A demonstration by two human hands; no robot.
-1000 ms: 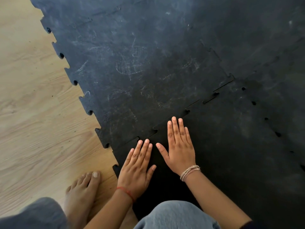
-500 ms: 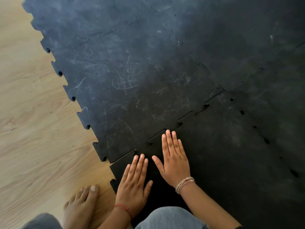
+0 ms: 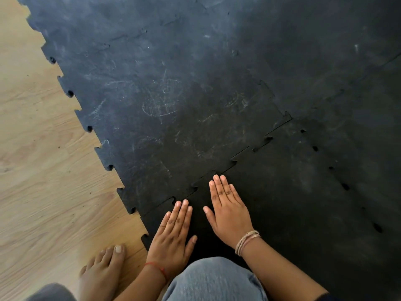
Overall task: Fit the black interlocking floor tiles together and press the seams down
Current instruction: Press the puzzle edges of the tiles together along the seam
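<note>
A near black tile lies against a scuffed black tile further away, with a toothed seam running diagonally between them. Small gaps show along that seam. My left hand lies flat, palm down, on the near tile close to its left corner, fingertips almost at the seam. My right hand also lies flat, palm down, on the near tile just right of it, fingertips touching the seam. Neither hand holds anything.
More black tiles cover the floor beyond and to the right. Light wood floor lies to the left of the jagged tile edge. My bare foot rests on the wood, and my knee in jeans is over the near tile.
The view has shifted, so the hands and seam sit lower in frame. Both hands stay flat on the near tile at the seam, in about the same spots.
</note>
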